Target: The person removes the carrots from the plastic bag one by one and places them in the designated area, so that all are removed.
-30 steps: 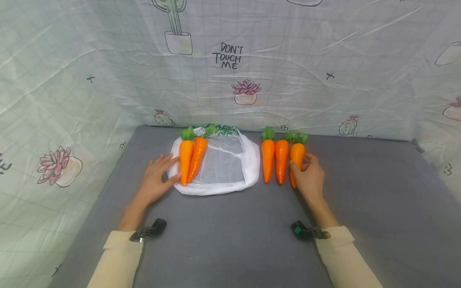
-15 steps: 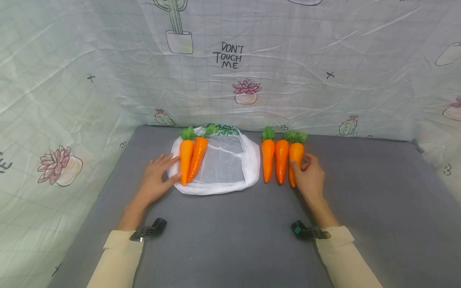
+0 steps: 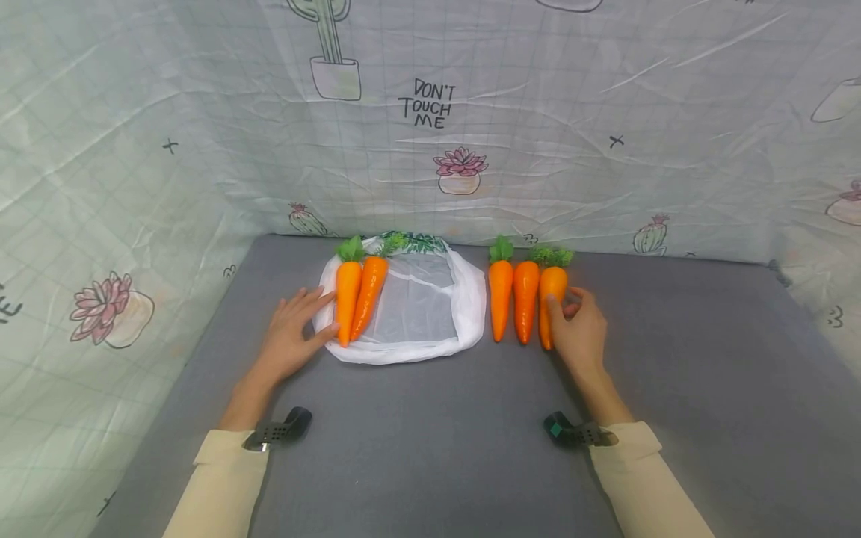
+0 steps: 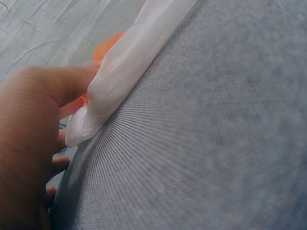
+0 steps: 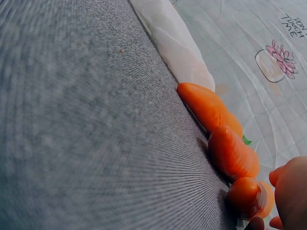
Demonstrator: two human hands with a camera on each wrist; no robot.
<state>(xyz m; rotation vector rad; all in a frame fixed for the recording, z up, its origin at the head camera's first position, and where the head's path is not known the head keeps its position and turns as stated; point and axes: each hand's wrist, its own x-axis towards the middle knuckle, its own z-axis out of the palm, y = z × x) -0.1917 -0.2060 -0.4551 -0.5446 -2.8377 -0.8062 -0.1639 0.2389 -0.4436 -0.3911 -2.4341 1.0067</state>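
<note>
1. Left of centre in the head view, a white bag [image 3: 467, 299] is lying on the grey table [image 3: 430, 433], its rim bunching into a thick ring and a green print showing along its upper edge.
2. Inside the ring, toward its left, the leftmost carrot [image 3: 347, 291] and the second carrot [image 3: 371, 291] are lying side by side, green tops pointing up the frame; the second is slanting, its top toward the right.
3. The left hand [image 3: 289, 336] is resting at the bag's left edge, fingers spreading loosely, thumb reaching the lower part of the leftmost carrot. In the left wrist view the thumb is meeting the rim, with orange showing behind.
4. Right of centre, the third carrot [image 3: 500, 291], fourth carrot [image 3: 525, 295] and fifth carrot [image 3: 553, 282] are lying in a row outside the bag, the third nearest its rim.
5. The right hand [image 3: 581, 329] is holding the fifth carrot between thumb and curling fingers; in the right wrist view much of this hand is falling outside the lower right corner.
6. A printed cloth [image 3: 538, 90] is hanging across the upper frame, showing potted plants and lettering.
</note>
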